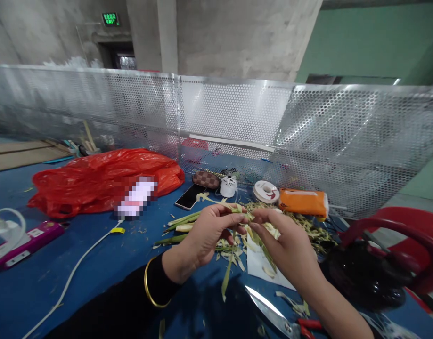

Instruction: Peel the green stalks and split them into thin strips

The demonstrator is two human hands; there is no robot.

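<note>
My left hand [207,233] and my right hand [283,245] meet over the blue table, and both pinch the same thin green leaf strip [237,209]. More green strips [227,275] hang down between the two hands. A gold bangle [149,282] sits on my left wrist below a black sleeve. Under the hands lies a heap of cut leaf scraps [308,230] on a white sheet [258,263]. Scissors [273,315] with red handles lie near the front edge, below my right wrist.
A red plastic bag [96,181] lies at the left. A phone [190,196], a small pouch [206,179], a tape roll [265,191] and an orange packet [303,202] stand before the perforated metal screen [237,122]. A white cable [78,263], a pink power strip [25,242], and a red basket [386,263] are nearby.
</note>
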